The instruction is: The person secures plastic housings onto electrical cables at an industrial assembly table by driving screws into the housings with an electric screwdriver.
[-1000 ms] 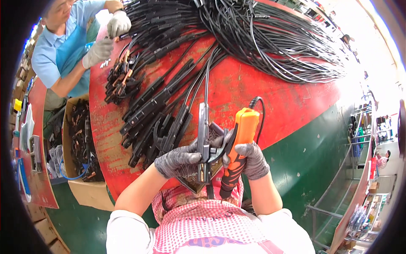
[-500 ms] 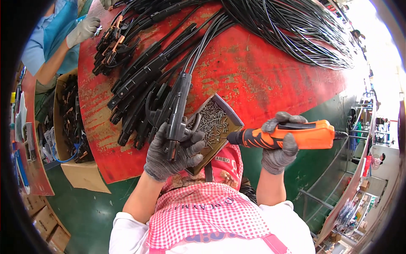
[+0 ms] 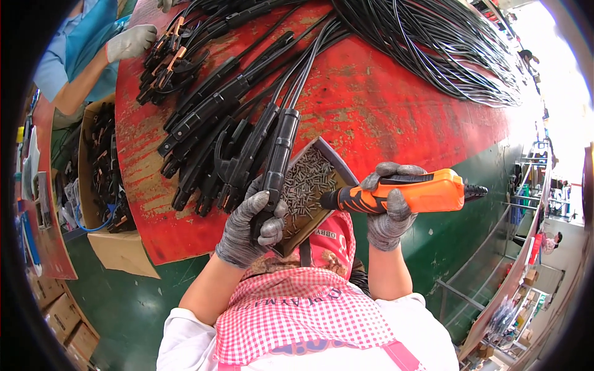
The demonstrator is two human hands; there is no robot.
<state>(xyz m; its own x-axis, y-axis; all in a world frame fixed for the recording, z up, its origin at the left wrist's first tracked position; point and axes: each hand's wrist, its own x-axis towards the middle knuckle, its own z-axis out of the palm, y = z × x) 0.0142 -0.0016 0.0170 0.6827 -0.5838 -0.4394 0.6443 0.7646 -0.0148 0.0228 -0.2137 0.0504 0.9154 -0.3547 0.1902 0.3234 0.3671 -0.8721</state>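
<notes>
My left hand [image 3: 250, 229], in a grey glove, is closed around the near end of a black welding electrode holder [image 3: 281, 148]. Black cables run from the holder's far end toward the back of the table. My gloved right hand [image 3: 391, 207] grips an orange and black electric screwdriver [image 3: 427, 195], its dark nose pointing left over the edge of an open box of small screws [image 3: 309, 185]. The screwdriver's tip is hard to make out against the box. More black electrode holders [image 3: 204, 117] lie side by side to the left of the held one.
A thick bundle of black cables [image 3: 433, 49] lies across the far side of the worn red table [image 3: 371, 117]. At the far left, a co-worker's gloved hand [image 3: 131, 42] is by holders with copper-coloured parts [image 3: 176, 59]. A cardboard carton [image 3: 90, 167] filled with black parts stands left of the table.
The held holder has turned over and shifted right, and my left fingers have closed more tightly round its end. My right hand has brought the screwdriver left. The co-worker's hand has moved slightly right.
</notes>
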